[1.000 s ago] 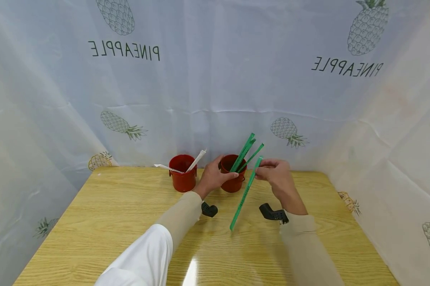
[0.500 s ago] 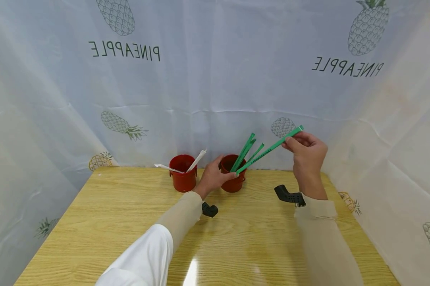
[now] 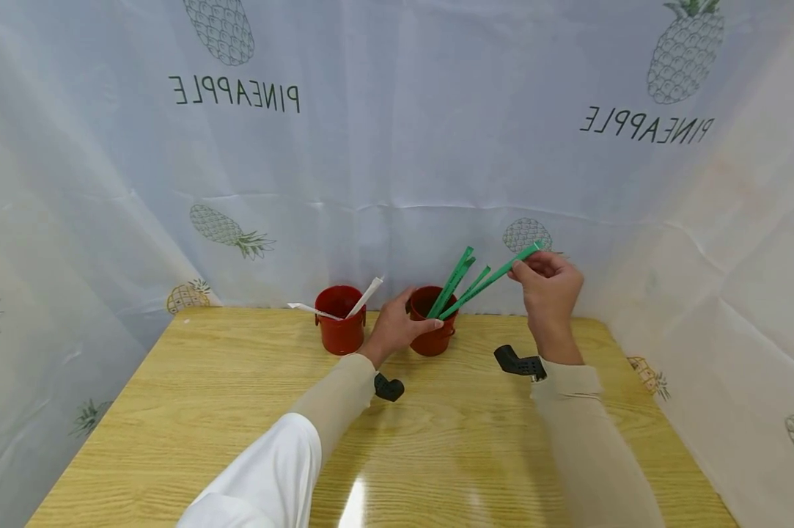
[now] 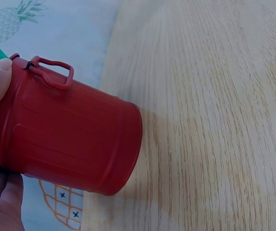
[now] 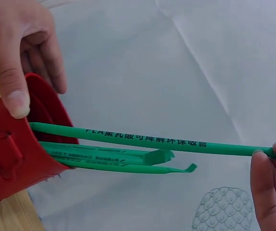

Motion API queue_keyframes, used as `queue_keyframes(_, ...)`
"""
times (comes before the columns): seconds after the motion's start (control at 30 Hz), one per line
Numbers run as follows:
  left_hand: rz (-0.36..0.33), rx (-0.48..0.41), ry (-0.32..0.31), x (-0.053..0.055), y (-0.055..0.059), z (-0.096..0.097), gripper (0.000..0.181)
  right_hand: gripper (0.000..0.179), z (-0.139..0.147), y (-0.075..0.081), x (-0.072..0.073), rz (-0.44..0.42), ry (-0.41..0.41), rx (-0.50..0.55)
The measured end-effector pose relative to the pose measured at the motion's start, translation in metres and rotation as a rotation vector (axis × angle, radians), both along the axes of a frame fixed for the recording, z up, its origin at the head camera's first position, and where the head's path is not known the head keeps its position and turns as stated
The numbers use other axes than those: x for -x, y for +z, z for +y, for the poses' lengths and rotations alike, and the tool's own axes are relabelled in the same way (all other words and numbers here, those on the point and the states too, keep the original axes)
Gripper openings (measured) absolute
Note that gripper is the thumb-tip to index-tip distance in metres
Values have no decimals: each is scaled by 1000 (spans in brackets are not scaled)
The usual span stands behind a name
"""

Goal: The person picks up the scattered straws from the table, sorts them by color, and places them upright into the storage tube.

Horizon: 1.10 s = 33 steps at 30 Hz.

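My left hand [image 3: 394,326] grips the rim of a red bucket [image 4: 75,130] on the table, thumb at the front. Between thumb and fingertips, my right hand [image 3: 550,290] pinches the upper end of a green paper-wrapped straw [image 5: 167,142] with dark printing. That straw slants down to the left, its lower end at the bucket's mouth. Several other green wrapped straws [image 5: 114,159] lean inside the same bucket, their tops sticking out to the right. The bucket's small wire handle [image 4: 56,74] shows in the left wrist view.
A second red bucket [image 3: 341,337] stands to the left, with two white wrapped straws [image 3: 365,297] leaning out. The wooden table [image 3: 238,411] ends at a pale pineapple-print curtain [image 3: 397,147] behind the buckets.
My right hand has raised the green straw up and right from in front of the bucket, then eased slightly back left, bringing its lower end into the bucket's mouth. The left hand stays put.
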<state>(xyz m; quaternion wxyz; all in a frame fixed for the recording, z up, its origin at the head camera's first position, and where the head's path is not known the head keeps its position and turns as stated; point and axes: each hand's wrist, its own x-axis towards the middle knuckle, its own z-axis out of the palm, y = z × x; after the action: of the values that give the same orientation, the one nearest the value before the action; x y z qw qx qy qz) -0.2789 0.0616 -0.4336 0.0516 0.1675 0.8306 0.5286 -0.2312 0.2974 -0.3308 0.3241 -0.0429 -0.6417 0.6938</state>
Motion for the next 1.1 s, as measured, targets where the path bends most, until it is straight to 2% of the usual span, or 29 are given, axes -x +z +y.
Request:
queue_keyframes(0.13,3,-3,-4,1,-1,1,94,15,-4,-8,1,-36,-3,-64)
queue_keyframes(0.53,10,29,5,2,-3,3,95,20,-12,-39,7,-126,7,-167)
queue_keyframes(0.8,38,39,-20,1,-1,1,92,25,-20,-58,12,-249,72,-224)
queue_keyframes(0.97,59,80,-33,-1,4,1,99,34,-19,-66,5,-380,85,-375)
queue_keyframes(1.03,92,103,-38,-3,8,0,101,39,-18,-68,0,-404,89,-445)
queue_keyframes(1.1,161,144,-57,-8,14,0,99,45,-16,-70,-6,-412,95,-512)
